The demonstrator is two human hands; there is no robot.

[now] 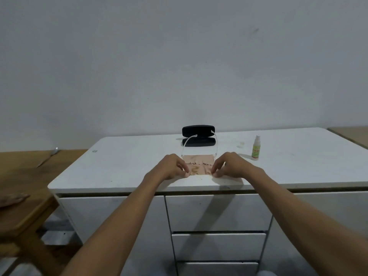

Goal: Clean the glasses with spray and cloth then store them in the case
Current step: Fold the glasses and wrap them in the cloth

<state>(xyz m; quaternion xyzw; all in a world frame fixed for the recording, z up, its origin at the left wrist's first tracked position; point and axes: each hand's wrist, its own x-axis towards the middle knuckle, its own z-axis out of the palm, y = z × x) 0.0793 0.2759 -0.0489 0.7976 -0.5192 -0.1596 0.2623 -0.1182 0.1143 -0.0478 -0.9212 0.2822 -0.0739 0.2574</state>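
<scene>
I have both hands at frame centre, on the near edge of the white cabinet top (123, 156). My left hand (172, 166) and right hand (229, 165) each pinch a near corner of the peach cloth (199, 165), fingers curled, nothing else held. The glasses (199, 151) sit just behind the cloth — clear, thin-framed, arms reaching back toward the open black case (198, 135). The spray bottle (256, 148) stands upright right of centre. The cloth looks limp and light, so corners suit it. The glasses look fragile and slippery — I'd take them by the frame edge, not the lenses.
</scene>
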